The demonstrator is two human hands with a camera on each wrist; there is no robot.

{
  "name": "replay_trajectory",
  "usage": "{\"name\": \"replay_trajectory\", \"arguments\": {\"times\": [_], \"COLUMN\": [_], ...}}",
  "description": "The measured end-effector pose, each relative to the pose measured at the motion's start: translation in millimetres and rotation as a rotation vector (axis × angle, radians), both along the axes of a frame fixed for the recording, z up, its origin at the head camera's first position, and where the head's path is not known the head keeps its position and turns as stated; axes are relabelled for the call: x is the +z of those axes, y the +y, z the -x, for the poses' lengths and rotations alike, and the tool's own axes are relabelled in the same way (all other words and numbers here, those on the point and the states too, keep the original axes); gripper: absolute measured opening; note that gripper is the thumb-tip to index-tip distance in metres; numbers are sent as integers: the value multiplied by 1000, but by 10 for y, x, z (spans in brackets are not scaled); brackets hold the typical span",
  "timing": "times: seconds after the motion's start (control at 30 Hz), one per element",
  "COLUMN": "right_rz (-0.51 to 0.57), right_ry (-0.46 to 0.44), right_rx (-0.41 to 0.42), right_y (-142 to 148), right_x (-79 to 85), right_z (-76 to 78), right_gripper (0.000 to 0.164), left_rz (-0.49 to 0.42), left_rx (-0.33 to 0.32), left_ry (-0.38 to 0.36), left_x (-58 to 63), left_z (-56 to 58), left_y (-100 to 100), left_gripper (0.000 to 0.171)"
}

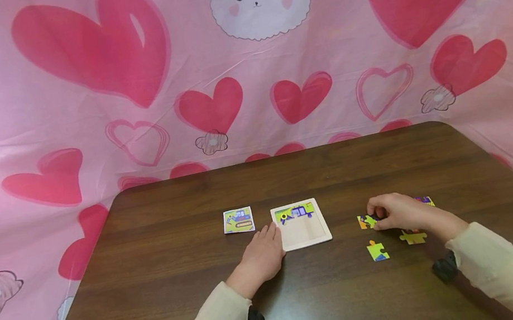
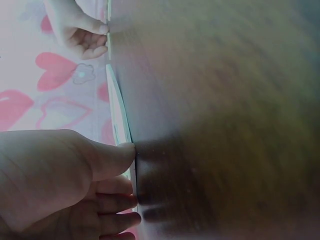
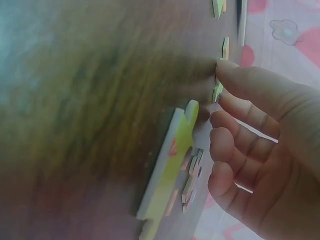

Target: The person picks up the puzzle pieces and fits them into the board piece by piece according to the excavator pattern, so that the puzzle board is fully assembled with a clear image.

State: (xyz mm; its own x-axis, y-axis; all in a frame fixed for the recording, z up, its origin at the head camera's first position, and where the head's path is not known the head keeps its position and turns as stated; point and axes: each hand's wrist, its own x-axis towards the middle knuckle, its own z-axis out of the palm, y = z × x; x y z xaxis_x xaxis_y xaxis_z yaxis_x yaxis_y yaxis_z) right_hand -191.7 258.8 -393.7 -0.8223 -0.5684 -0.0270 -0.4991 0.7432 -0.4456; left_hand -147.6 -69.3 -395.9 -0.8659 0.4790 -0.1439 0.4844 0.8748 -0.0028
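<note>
A square wooden puzzle tray [image 1: 307,244] lies mid-table, with a joined strip of puzzle [image 1: 297,212] showing a blue vehicle along its far side. My left hand [image 1: 263,252] rests at the tray's left near corner; its thumb and extended fingers touch the edge in the left wrist view. To the right, my right hand [image 1: 399,209] pinches a green and orange puzzle piece [image 1: 363,222] between thumb and index finger, at the tabletop. Its other fingers curl loosely, holding nothing. A green piece with a blue corner [image 1: 377,251] lies nearer me.
Left of the tray lies a small picture card [image 1: 238,221] with a digger on it. Other loose pieces lie beside the right hand: a yellow-green one [image 1: 414,237] below it and a purple and yellow one [image 1: 427,200] behind. A heart-printed cloth [image 1: 344,43] hangs behind the table.
</note>
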Motion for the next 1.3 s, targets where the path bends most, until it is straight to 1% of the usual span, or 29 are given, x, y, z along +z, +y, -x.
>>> {"name": "replay_trajectory", "arguments": {"times": [0.17, 0.2, 0.23, 0.27, 0.43, 0.47, 0.73, 0.93, 1.03, 1.3], "right_rz": [1, 3, 3, 3, -1, -1, 25, 41, 46, 60], "right_ry": [-1, -1, -1, 0, 5, 8, 8, 46, 65, 111], "right_rx": [3, 3, 2, -1, -17, -20, -44, -55, -39, 27], "right_y": [-4, -4, -3, -4, 3, 3, -43, -185, -285, -620], "right_x": [5, 5, 4, 3, 4, 10, 85, 168, 196, 235], "right_z": [-1, -2, -1, -1, 9, 13, 63, 100, 124, 165], "right_gripper": [21, 21, 21, 21, 20, 20, 20, 20, 21, 21], "left_rz": [2, 2, -3, -4, -11, -6, 0, -7, -9, 2], "left_rx": [4, 3, -8, -8, -3, 9, 4, 3, 6, -3], "left_ry": [1, 7, 29, 30, 15, -7, 1, 2, -2, 14], "left_x": [9, 10, -12, -9, -21, 3, 8, -6, -8, 3], "left_z": [-8, -10, -9, -11, -1, -2, -2, 14, 11, 10], "left_y": [4, 4, -4, -4, -5, 3, -4, -4, -3, -6], "left_gripper": [47, 47, 46, 45, 45, 46, 47, 46, 46, 46]}}
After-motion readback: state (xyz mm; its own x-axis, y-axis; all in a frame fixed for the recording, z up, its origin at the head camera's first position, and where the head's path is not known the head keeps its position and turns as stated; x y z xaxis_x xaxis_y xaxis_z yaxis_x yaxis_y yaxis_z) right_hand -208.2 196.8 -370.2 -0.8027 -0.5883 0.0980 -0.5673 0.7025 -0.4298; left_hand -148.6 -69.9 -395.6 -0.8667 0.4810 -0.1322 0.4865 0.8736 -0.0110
